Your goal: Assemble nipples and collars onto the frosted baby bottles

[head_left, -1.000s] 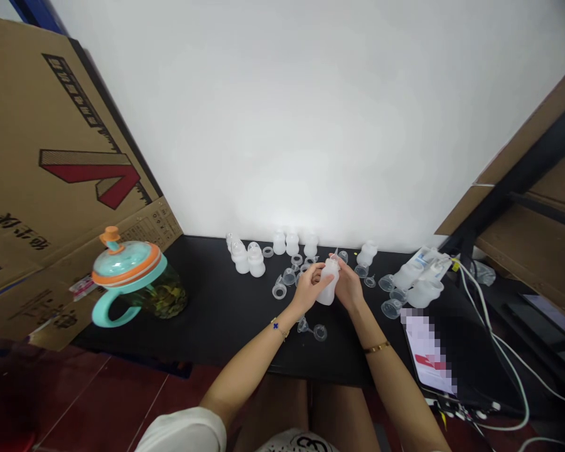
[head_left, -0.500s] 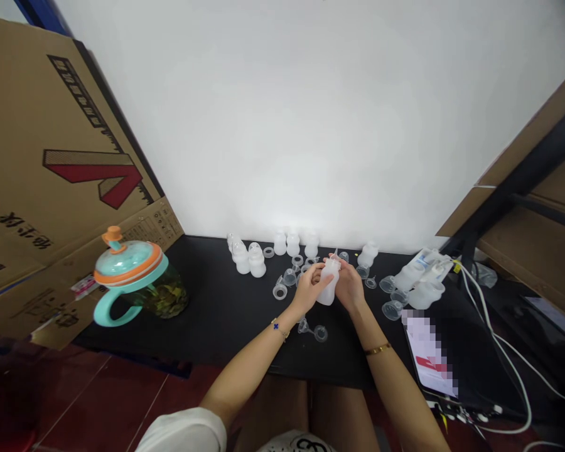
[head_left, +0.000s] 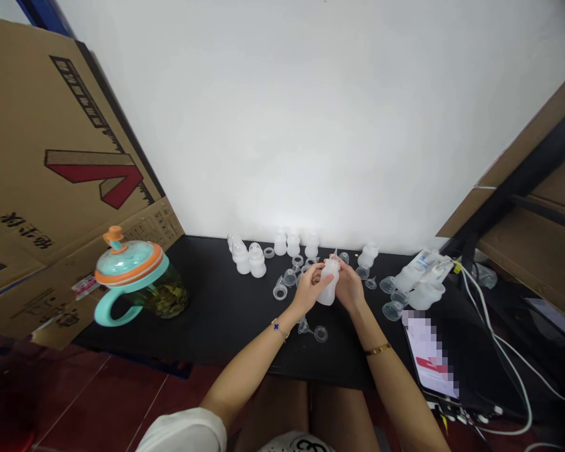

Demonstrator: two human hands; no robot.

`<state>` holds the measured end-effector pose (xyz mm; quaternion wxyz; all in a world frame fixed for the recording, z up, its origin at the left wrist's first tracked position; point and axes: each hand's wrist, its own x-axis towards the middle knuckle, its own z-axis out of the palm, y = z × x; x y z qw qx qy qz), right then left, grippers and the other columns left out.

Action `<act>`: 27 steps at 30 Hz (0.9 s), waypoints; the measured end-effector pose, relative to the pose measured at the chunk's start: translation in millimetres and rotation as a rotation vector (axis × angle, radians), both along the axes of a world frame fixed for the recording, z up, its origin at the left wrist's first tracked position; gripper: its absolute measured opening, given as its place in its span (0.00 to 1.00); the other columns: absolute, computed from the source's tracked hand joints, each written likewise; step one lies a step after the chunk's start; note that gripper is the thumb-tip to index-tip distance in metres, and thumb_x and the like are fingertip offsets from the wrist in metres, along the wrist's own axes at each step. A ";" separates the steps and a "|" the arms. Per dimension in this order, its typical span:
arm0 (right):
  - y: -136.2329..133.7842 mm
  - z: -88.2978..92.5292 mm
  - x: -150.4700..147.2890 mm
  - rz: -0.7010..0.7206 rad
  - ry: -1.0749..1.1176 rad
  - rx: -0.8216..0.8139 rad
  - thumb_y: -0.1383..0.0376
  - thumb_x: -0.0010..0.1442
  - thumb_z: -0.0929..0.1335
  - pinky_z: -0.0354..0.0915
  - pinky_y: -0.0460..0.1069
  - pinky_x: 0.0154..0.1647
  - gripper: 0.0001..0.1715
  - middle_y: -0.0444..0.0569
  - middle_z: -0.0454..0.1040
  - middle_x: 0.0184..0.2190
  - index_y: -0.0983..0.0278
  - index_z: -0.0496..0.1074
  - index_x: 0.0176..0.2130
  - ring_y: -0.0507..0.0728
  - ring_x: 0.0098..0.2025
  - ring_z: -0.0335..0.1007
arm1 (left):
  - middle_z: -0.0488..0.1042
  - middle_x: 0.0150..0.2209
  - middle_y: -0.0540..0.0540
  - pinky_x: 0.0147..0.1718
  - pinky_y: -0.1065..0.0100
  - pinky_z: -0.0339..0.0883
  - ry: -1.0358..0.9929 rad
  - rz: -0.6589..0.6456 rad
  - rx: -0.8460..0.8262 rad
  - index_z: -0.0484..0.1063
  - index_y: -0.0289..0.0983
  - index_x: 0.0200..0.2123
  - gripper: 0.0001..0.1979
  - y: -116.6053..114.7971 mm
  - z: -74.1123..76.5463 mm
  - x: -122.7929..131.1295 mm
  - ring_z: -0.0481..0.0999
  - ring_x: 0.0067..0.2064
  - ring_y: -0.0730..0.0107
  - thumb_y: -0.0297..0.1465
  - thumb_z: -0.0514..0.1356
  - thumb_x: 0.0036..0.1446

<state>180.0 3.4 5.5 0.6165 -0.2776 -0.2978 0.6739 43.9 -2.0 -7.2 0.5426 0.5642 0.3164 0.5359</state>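
Both hands hold one small translucent white bottle [head_left: 328, 285] upright above the black table [head_left: 216, 314]. My left hand [head_left: 308, 287] grips its left side, fingers curled at the neck. Around the bottle's right side closes my right hand [head_left: 348, 285], fingertips pinched near the top. Several similar white bottles [head_left: 257, 260] stand in a row at the back. Clear funnel-shaped caps [head_left: 279, 291] lie scattered around my hands, one pair [head_left: 313, 330] just below my wrists.
A teal and orange lidded jug [head_left: 132, 282] stands at the table's left, against a large cardboard box [head_left: 51, 176]. More bottles [head_left: 419, 282] lie at the right beside white cables [head_left: 494, 339] and a dark device with a screen [head_left: 433, 358]. A white wall rises behind.
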 end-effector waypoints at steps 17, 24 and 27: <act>1.9 -6.6 2.5 -0.045 -0.046 0.030 0.54 0.51 0.77 0.70 0.52 0.46 0.20 0.42 0.80 0.38 0.53 0.78 0.44 0.59 0.44 0.75 | 0.80 0.40 0.43 0.39 0.66 0.72 0.003 0.010 -0.015 0.72 0.37 0.48 0.23 0.2 -2.4 0.7 0.80 0.39 0.65 0.44 0.68 0.55; 1.2 -5.7 1.6 -0.049 -0.025 0.035 0.57 0.49 0.78 0.70 0.49 0.43 0.20 0.41 0.80 0.39 0.53 0.78 0.43 0.55 0.40 0.75 | 0.81 0.40 0.43 0.39 0.66 0.72 0.020 -0.005 -0.006 0.72 0.37 0.48 0.23 -1.1 0.3 0.3 0.80 0.40 0.64 0.45 0.68 0.55; 1.1 -4.9 1.7 -0.039 -0.004 0.029 0.56 0.51 0.77 0.71 0.51 0.46 0.18 0.42 0.80 0.38 0.54 0.78 0.43 0.58 0.43 0.76 | 0.80 0.40 0.43 0.40 0.66 0.71 0.015 -0.011 0.001 0.72 0.36 0.48 0.23 -0.5 -0.4 0.2 0.80 0.40 0.64 0.45 0.67 0.56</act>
